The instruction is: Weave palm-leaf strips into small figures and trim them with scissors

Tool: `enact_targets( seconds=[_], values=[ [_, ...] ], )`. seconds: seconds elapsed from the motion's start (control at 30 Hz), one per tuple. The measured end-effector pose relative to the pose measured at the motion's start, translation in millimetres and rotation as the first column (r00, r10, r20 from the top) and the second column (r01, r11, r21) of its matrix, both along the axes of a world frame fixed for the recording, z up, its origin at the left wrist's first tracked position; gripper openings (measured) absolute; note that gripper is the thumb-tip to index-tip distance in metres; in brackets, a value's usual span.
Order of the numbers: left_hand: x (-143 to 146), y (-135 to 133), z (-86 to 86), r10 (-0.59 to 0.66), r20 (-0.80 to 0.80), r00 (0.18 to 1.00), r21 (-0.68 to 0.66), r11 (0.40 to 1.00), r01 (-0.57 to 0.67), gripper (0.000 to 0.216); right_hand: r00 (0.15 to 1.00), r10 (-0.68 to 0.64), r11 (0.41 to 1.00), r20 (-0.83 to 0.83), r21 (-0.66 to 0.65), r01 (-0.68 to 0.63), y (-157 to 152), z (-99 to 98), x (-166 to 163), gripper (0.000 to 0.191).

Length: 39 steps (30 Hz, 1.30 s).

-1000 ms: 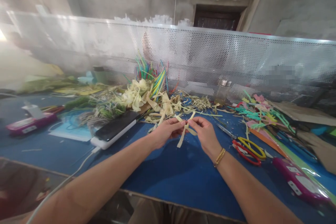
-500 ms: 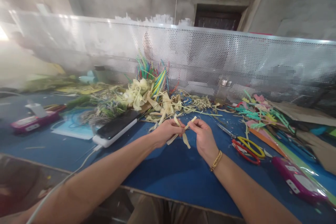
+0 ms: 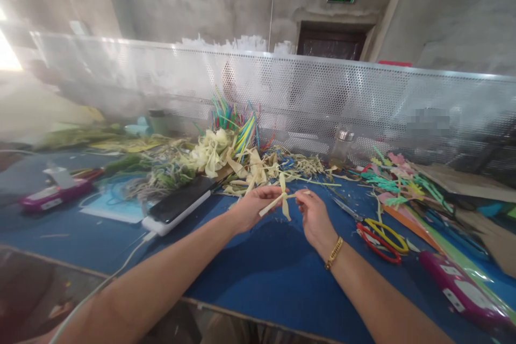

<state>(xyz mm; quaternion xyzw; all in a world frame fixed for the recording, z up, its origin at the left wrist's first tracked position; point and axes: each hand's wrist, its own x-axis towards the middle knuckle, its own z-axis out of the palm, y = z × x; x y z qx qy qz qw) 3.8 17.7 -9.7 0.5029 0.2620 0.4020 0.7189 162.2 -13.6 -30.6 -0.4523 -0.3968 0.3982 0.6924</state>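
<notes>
Above the blue table (image 3: 266, 274), both of my hands pinch crossed pale yellow strips (image 3: 282, 201). My left hand (image 3: 253, 205) is closed on the strips from the left, fingertips at the crossing. From the right, my right hand (image 3: 313, 216), with a gold bracelet at the wrist, pinches the same strips. One strip end points up, another hangs down, a third sticks out to the lower left.
A heap of pale strips and coloured straws (image 3: 226, 145) lies behind my hands. A black phone on a white power bank (image 3: 179, 204) is at the left. Red and yellow scissors (image 3: 381, 234), a glass jar (image 3: 342, 145), pink cases (image 3: 455, 287) and a perforated metal screen (image 3: 322, 97) surround the work.
The strips have been turned and crossed between my fingers, one end now pointing up. My hands stayed close together. The camera tilted down slightly.
</notes>
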Motion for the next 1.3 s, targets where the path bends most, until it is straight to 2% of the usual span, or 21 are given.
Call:
enact_targets(
  seconds=[0.1,0.2,0.3,0.4,0.57,0.7,0.83,0.97,1.13,1.3],
  values=[
    [0,-1,-1.8,0.037,-0.009,0.999,0.011,0.999,-0.036,0.037,0.997,0.076,0.997,0.020,-0.021,-0.075,-1,3.4,4,0.014],
    [0,0,-2.5,0.015,-0.064,0.998,0.051,0.999,-0.012,0.036,0.982,0.177,0.984,0.064,-0.044,-0.175,0,11.0,13,0.017],
    [0,2,-3.4,0.019,-0.146,0.989,0.104,0.995,-0.004,0.037,0.958,0.234,0.972,0.163,-0.009,-0.235,0,18.8,22,0.025],
    [0,1,-4.2,0.032,-0.194,0.981,0.115,0.993,-0.009,0.038,0.923,0.244,0.964,0.296,0.033,-0.265,-2,22.4,23,0.023],
    [2,-2,-2.0,-0.023,-0.229,0.973,0.080,0.996,0.043,0.034,0.904,0.214,0.961,0.369,0.085,-0.263,-6,20.0,10,0.017],
    [4,-3,-0.9,0.004,-0.244,0.970,0.083,0.996,0.017,0.025,0.915,0.191,0.967,0.357,0.093,-0.238,-7,16.4,3,0.019],
    [4,-3,-1.2,-0.012,-0.208,0.978,0.030,0.999,0.019,0.016,0.947,0.113,0.983,0.301,0.104,-0.150,-6,12.1,1,0.019],
    [3,-4,-0.9,-0.013,-0.202,0.979,-0.014,1.000,0.011,0.010,0.959,0.099,0.987,0.267,0.100,-0.129,-7,8.9,1,0.018],
    [3,-3,-2.7,-0.024,-0.192,0.981,0.000,1.000,0.025,0.014,0.961,0.068,0.992,0.269,0.080,-0.093,-7,11.5,3,0.023],
    [-2,2,-1.6,-0.022,-0.171,0.985,-0.001,1.000,0.022,0.027,0.947,0.111,0.989,0.300,0.057,-0.134,-7,17.8,12,0.026]
  ],
)
